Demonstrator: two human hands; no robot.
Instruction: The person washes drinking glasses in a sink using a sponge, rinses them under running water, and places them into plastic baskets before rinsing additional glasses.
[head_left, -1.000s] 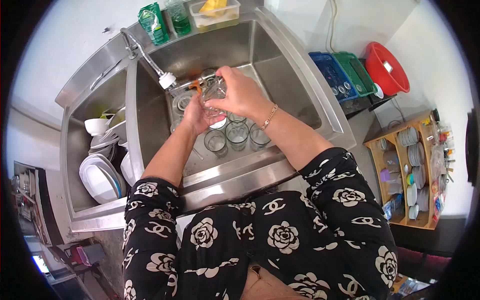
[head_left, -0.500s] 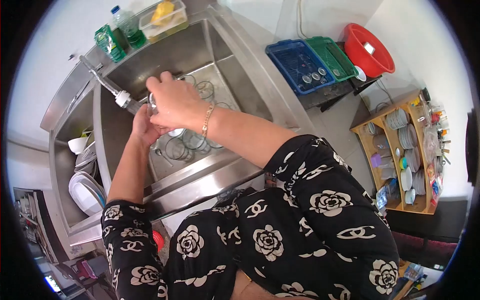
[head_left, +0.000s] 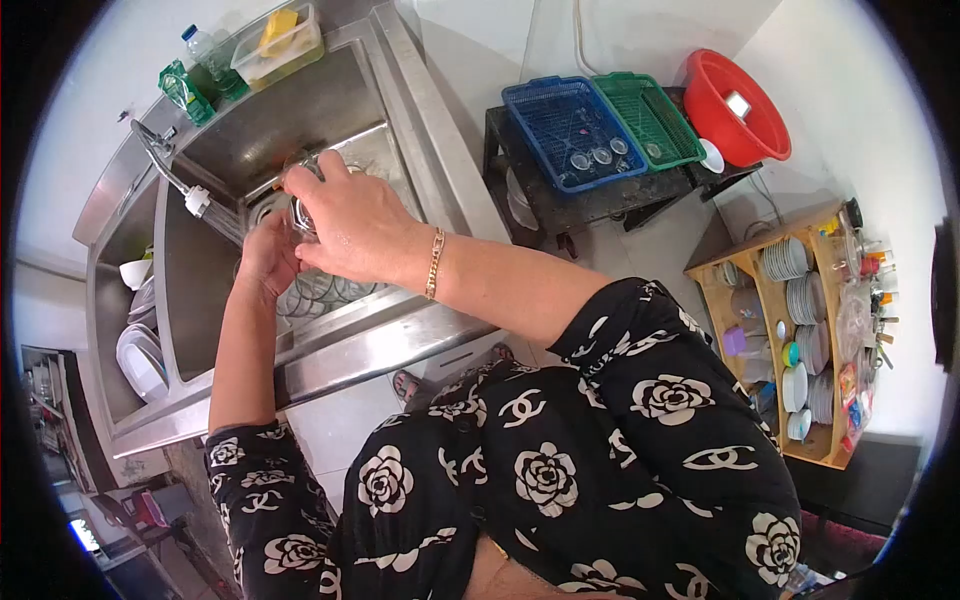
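Over the right-hand sink basin [head_left: 240, 130], both my hands are closed around a clear drinking glass [head_left: 302, 213], which is tilted and partly hidden by my fingers. My left hand [head_left: 265, 252] grips it from the left and below. From the right and above, my right hand [head_left: 350, 215] holds it, a gold bracelet [head_left: 434, 262] on the wrist. Just left of the hands, a flexible tap [head_left: 198, 201] runs water. Several clear glasses [head_left: 330, 290] stand in the basin beneath my hands, partly covered by them.
White dishes [head_left: 142, 362] lean in the left basin. On the sink's back ledge are a green pouch [head_left: 186, 92], a plastic bottle [head_left: 213, 62] and a tub [head_left: 280, 58]. Blue [head_left: 565, 125] and green [head_left: 655, 120] baskets and a red basin [head_left: 735, 105] stand right, above a dish shelf [head_left: 790, 330].
The view has shifted, so the sink appears further left and the floor with feet shows below. Both hands stay on the glass, which now sits closer to the running tap water.
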